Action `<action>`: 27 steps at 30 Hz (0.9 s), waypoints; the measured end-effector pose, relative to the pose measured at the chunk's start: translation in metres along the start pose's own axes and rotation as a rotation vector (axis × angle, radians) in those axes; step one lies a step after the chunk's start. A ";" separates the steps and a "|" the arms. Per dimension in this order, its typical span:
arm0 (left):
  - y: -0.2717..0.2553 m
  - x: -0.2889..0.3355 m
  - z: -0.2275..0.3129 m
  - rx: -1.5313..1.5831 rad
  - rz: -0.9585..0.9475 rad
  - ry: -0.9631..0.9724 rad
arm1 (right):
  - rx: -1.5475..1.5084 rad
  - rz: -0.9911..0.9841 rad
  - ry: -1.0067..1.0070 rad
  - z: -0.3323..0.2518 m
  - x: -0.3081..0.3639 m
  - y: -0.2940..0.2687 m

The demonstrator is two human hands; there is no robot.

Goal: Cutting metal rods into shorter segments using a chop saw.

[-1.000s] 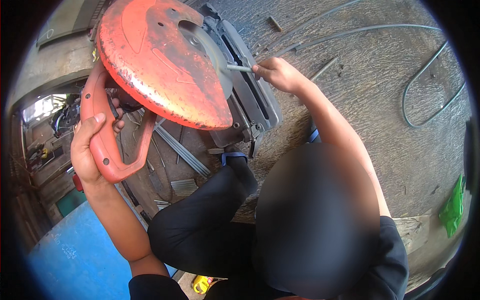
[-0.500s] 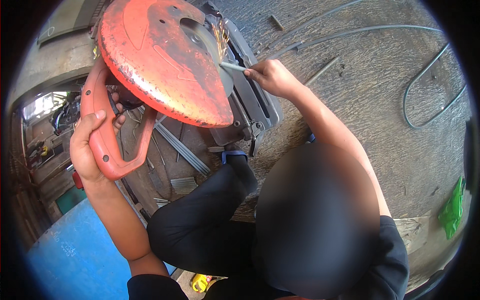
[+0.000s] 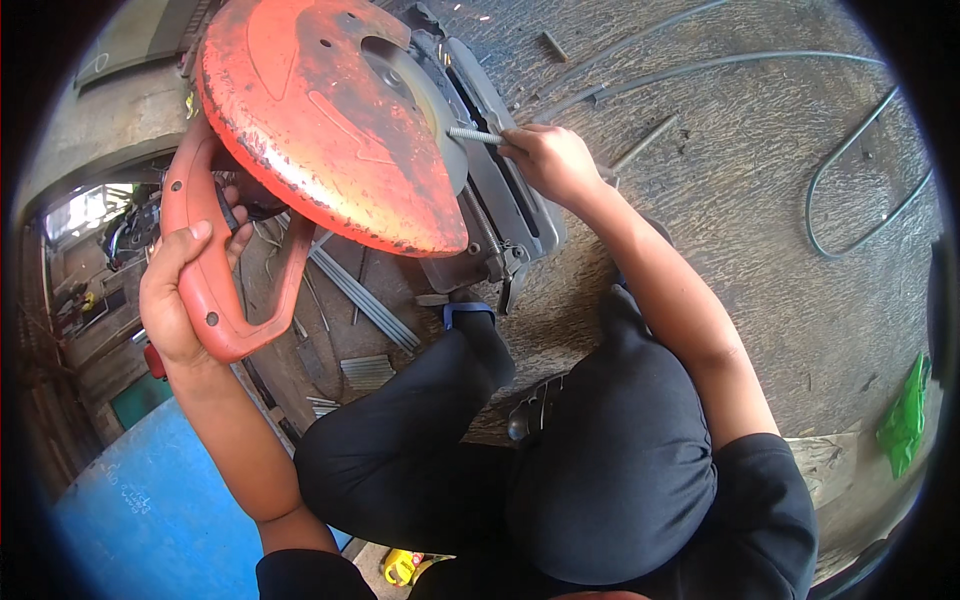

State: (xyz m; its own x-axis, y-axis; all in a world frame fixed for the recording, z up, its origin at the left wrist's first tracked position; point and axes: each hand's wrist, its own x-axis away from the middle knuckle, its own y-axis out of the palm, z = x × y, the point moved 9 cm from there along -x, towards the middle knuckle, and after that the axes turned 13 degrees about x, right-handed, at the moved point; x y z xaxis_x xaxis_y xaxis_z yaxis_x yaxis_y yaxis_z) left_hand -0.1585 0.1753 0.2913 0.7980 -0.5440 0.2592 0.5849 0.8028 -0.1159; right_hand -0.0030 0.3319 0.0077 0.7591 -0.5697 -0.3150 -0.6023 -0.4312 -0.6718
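My left hand (image 3: 182,290) is wrapped round the orange D-shaped handle (image 3: 206,310) of a cut-off saw, fingertips curled inside near its trigger. The saw's worn orange guard (image 3: 330,130) partly covers a grey abrasive disc (image 3: 440,120). To the right of the disc, my right hand (image 3: 555,160) is closed on a short threaded rod (image 3: 475,135). The rod's free end points left, close to the disc edge; whether it touches I cannot tell. Beneath lies the saw's dark metal base (image 3: 520,210).
Cut rods (image 3: 365,290) lie on the floor below the saw, beside a small stack of short pieces (image 3: 367,371). A loose rod (image 3: 645,142) and a curved grey cable (image 3: 720,60) lie right. A blue panel (image 3: 160,510) stands lower left; a green bag (image 3: 905,415) lies far right.
My right hand and the rod have shifted slightly right, away from the disc. The spray of sparks at the rod's end is gone, with a few specks farther up. My left hand stays put.
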 end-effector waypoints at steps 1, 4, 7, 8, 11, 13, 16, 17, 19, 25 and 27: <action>-0.003 -0.001 -0.001 -0.013 -0.030 -0.020 | -0.018 -0.012 0.060 0.007 0.001 0.003; -0.007 -0.003 -0.001 -0.041 -0.068 -0.052 | 0.040 0.012 0.113 0.019 0.001 -0.002; -0.003 0.001 -0.004 -0.038 -0.057 -0.045 | 0.127 0.019 0.120 0.019 -0.008 -0.013; -0.002 0.002 -0.003 -0.021 -0.038 -0.028 | 0.137 -0.010 0.134 0.019 -0.011 -0.014; 0.001 0.001 -0.003 0.012 -0.071 -0.028 | 0.180 0.058 0.068 0.012 -0.021 -0.022; 0.000 0.001 -0.004 0.017 -0.071 -0.029 | 0.198 0.101 0.012 0.005 -0.026 -0.027; -0.001 0.000 -0.005 0.019 -0.071 -0.033 | 0.289 0.104 -0.068 -0.006 -0.033 -0.027; -0.002 0.000 -0.005 0.019 -0.069 -0.036 | 0.306 0.115 -0.087 -0.009 -0.035 -0.028; 0.000 0.000 -0.004 0.017 -0.058 -0.027 | 0.324 0.124 -0.106 -0.011 -0.038 -0.030; -0.003 0.000 -0.003 0.020 -0.039 -0.029 | 0.348 0.146 -0.161 -0.017 -0.042 -0.032; -0.003 0.002 -0.001 0.022 -0.036 -0.027 | 0.355 0.144 -0.156 -0.018 -0.042 -0.033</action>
State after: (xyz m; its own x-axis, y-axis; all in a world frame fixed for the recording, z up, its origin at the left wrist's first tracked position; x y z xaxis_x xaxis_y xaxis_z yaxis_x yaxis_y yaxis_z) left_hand -0.1585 0.1716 0.2909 0.7725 -0.5657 0.2886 0.6093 0.7883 -0.0856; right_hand -0.0196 0.3575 0.0552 0.7181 -0.4819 -0.5022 -0.6033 -0.0713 -0.7943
